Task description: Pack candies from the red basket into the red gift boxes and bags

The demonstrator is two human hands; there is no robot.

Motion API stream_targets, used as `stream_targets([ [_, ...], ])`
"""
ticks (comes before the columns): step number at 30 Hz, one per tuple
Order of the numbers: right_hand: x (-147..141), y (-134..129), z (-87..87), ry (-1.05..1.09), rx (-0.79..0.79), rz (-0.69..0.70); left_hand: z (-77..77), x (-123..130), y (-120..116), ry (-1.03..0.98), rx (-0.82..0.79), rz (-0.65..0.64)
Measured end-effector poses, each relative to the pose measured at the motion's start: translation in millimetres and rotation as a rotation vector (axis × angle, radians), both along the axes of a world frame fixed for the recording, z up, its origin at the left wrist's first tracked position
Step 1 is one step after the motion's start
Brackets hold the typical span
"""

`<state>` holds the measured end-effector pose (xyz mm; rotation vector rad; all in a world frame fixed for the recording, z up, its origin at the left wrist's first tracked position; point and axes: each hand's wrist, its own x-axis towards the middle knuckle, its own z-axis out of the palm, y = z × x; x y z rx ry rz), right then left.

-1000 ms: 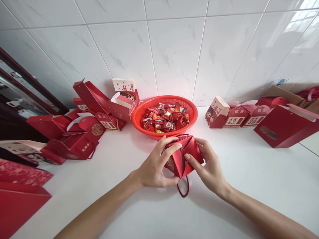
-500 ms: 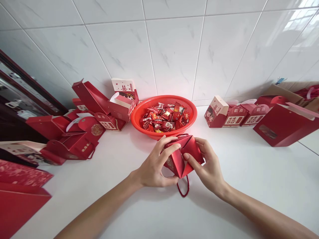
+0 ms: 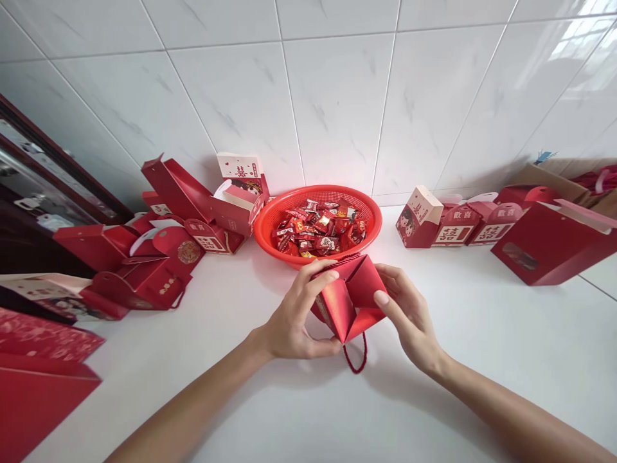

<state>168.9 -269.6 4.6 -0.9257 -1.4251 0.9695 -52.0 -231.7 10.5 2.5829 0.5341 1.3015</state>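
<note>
Between both hands is a small red box (image 3: 341,305), its top flaps spread and its inside partly showing. My left hand (image 3: 301,315) grips its left side, fingers on the upper edge and thumb at the lower corner. My right hand (image 3: 407,315) holds the right side, with the thumb on the inner face of a flap. A dark red cord (image 3: 355,360) loops out below the box onto the white table (image 3: 289,411). Just behind the box, a red plastic basket (image 3: 270,244) holds many wrapped candies (image 3: 324,228).
Several red boxes (image 3: 154,276) crowd the left side, near a large red bag (image 3: 43,392). At the right stand more small boxes (image 3: 453,225), a larger red box (image 3: 544,247) and a cardboard box (image 3: 530,177). A tiled wall (image 3: 337,109) rises behind.
The box's top has opened wider, and its flaps have spread apart. My right thumb has moved up and right, and the cord loop has shifted slightly.
</note>
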Motion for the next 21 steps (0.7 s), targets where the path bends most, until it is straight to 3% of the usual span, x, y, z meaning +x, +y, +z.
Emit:
stream_targets([
  [6, 7.7, 6.5, -3.0, 0.077, 0.001, 0.057, 4.0, -8.2, 6.5, -0.026, 0.013, 0.022],
  [10, 10.6, 6.9, -2.8, -0.044, 0.098, 0.065, 5.3, -6.9, 6.5, 0.035, 0.056, 0.033],
  [16, 7.5, 1.0, -2.7, -0.319, 0.402, -0.02, 3.5, -6.6, 4.0, 0.0, 0.052, 0.014],
  [21, 7.8, 2.8, -10.4, -0.342, 0.44, -0.004, 2.3, -8.3, 4.5, -0.049, 0.006, -0.044],
])
